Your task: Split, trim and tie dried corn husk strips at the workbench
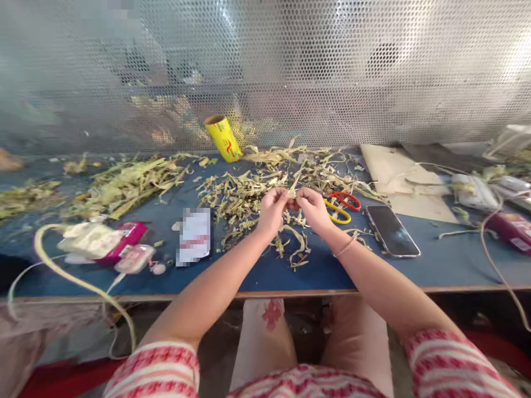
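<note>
My left hand (272, 211) and my right hand (313, 209) meet above the middle of the blue table (257, 279). Between their pinched fingertips is a pale dried plant piece (293, 190), with a thin strip pointing up and away. Its exact kind is too small to make out. Loose dried plant pieces (232, 193) lie in a heap around and behind both hands. Just right of my right hand, scissors (352, 202) with one red and one yellow handle loop rest partly under the plant bits; their blades are hidden.
A yellow cardboard tube (224, 139) leans near the perforated metal screen (290, 72). More dried stalks (128, 185) lie left. A black phone (392, 231) and brown paper (398, 171) are right; a second phone (193, 237) and a purple pack (128, 235) with cables are left.
</note>
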The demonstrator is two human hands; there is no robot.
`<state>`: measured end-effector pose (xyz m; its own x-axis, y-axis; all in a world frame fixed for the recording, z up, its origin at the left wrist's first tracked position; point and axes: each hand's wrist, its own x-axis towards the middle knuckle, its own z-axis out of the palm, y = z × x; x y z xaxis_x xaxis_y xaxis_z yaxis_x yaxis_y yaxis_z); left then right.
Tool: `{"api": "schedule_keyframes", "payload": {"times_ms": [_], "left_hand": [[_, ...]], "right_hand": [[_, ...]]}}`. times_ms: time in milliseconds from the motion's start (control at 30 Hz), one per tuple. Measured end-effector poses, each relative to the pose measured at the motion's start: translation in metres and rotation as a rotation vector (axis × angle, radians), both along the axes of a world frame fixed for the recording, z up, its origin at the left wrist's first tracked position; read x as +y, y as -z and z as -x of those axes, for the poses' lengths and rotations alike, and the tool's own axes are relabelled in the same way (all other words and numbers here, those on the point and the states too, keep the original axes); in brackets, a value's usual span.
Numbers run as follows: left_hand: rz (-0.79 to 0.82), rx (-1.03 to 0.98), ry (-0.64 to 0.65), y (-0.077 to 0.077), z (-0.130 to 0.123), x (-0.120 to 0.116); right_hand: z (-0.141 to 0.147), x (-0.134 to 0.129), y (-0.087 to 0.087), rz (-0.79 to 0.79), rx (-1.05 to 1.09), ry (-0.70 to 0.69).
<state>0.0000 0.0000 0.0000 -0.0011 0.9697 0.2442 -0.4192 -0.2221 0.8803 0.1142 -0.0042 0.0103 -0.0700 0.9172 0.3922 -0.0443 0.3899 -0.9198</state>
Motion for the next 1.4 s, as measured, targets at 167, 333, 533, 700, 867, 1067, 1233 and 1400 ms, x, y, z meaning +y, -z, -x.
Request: {"api": "schedule_keyframes", "payload": {"times_ms": [167, 333, 533, 700, 867, 1067, 1233, 1400], "left_hand": [[-0.014, -0.016, 0.034, 0.0, -0.003, 0.002], [-0.021, -0.016, 0.027, 0.0, -0.004, 0.0], [-0.148, 0.284, -0.072, -0.009, 0.001, -0.009], [-0.199, 0.353, -0.13, -0.009, 0.0, -0.011], [-0.2, 0.422, -0.15, -0.005, -0.001, -0.011], [-0.228, 0.502, -0.207, -0.006, 0.001, -0.013], [-0.066, 0.244, -0.079, -0.003, -0.003, -0.009], [0.114, -0.006, 0.043, -0.005, -0.009, -0.006]], "right_hand": [[-0.003, -0.001, 0.0, 0.024, 0.062, -0.089], [-0.003, 0.002, 0.005, 0.045, 0.148, -0.151], [-0.006, 0.003, 0.002, 0.039, 0.161, -0.095], [-0.004, -0.001, 0.001, -0.072, -0.035, 0.069], [-0.004, 0.0, 0.005, -0.135, -0.134, 0.146], [-0.005, 0.003, 0.003, -0.071, -0.066, 0.072], [-0.004, 0.003, 0.001, -0.016, -0.012, 0.029], [-0.003, 0.004, 0.002, -0.009, 0.037, 0.061]]}}
